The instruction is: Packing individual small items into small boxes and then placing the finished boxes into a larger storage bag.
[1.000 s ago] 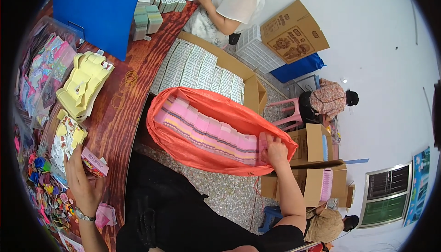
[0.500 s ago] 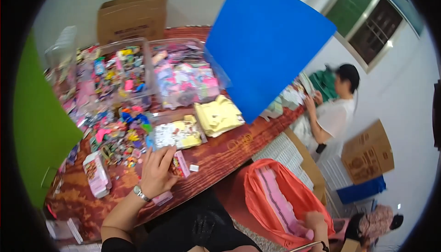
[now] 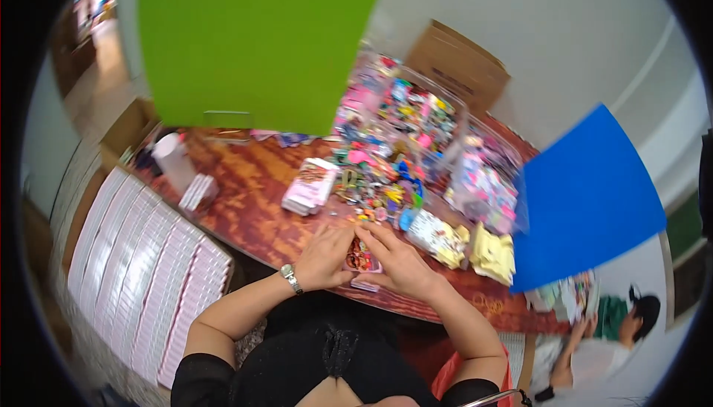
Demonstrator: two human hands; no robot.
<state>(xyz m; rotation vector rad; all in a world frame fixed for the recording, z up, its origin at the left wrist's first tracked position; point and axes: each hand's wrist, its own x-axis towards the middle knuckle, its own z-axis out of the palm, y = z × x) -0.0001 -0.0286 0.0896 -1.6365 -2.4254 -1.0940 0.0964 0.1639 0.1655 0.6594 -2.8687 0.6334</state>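
At the table's near edge, a small pink printed box (image 3: pixel 362 256) lies between my two hands. My left hand (image 3: pixel 327 257), with a silver watch at the wrist, grips its left side. My right hand (image 3: pixel 401 262) closes on its right side, fingers reaching over the top. The fingertips of both hands meet near the far end of the box, so its edges are partly hidden. Part of another pink piece (image 3: pixel 365 285) shows just below the hands. Beyond them to the left lies a stack of similar pink boxes (image 3: pixel 310 186).
Loose small colourful pieces (image 3: pixel 386 184) spread past my hands. Clear bins (image 3: pixel 464 121), white printed slips (image 3: pixel 431 235) and yellow slips (image 3: pixel 492 255) stand at the right. Green (image 3: pixel 252 43) and blue (image 3: pixel 590 203) panels rise over the table. A carton of pink-edged packs (image 3: pixel 141 277) sits left; a co-worker (image 3: pixel 601 347) works right.
The view has swung left. My right hand has left the red bag and come up to the box on the table, joining my left hand there.
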